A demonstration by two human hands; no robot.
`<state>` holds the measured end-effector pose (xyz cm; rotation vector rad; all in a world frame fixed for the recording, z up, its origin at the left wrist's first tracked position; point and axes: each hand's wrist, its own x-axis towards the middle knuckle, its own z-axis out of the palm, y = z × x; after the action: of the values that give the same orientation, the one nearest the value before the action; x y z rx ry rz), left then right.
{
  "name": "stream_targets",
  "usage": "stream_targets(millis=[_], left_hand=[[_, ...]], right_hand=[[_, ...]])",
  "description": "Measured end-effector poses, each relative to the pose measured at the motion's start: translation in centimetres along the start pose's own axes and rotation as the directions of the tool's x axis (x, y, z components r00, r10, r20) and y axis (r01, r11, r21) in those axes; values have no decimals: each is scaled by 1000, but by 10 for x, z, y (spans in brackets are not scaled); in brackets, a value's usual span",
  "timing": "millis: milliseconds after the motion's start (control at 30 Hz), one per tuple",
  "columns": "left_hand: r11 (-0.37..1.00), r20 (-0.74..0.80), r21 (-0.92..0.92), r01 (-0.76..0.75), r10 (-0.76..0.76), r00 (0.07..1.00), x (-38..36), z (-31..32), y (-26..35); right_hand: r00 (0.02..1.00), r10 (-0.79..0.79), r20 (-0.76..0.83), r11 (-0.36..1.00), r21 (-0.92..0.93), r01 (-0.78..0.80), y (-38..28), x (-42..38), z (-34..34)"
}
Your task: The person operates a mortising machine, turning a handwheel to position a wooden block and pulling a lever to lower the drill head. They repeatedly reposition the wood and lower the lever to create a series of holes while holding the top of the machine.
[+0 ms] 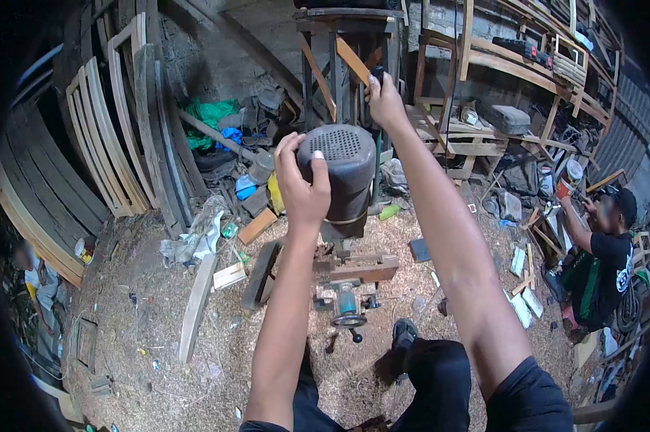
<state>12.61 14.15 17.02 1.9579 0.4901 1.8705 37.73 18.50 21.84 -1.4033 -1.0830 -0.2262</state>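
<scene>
A dark motor housing with a round perforated cap (336, 144) stands upright in the middle. My left hand (301, 176) rests on its left side, fingers spread over the rim and thumb near the holes. Up and to the right, my right hand (386, 101) is closed around a small dark knob or handle, mostly hidden by the fingers. An orange-brown wood strip (354, 63) slants down to that hand. Below the housing, a wooden block (364, 269) lies on the machine's vise, above a handwheel (349, 320).
A person (606, 252) in dark clothes sits working at the right; another person (41, 284) is at the far left edge. Wood planks (109, 137) lean on the left wall. A curved board (197, 309) lies on the shavings-covered floor. Wooden racks (512, 54) stand at upper right.
</scene>
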Motion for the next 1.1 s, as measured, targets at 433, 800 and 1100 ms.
stream_targets(millis=[433,800,1100], left_hand=[[990,110,4,143,-143,984,25,3,-7],[987,80,-12,158,-157,984,-28,-33,4],[664,222,283,692,-747,627,-288,-92,-66]], right_hand=[[990,103,95,906,-420,-54,4,27,-1],[999,11,51,981,-194,-1,55,-38,-27],[865,502,5,847,-202,-491,99,-380,-61]])
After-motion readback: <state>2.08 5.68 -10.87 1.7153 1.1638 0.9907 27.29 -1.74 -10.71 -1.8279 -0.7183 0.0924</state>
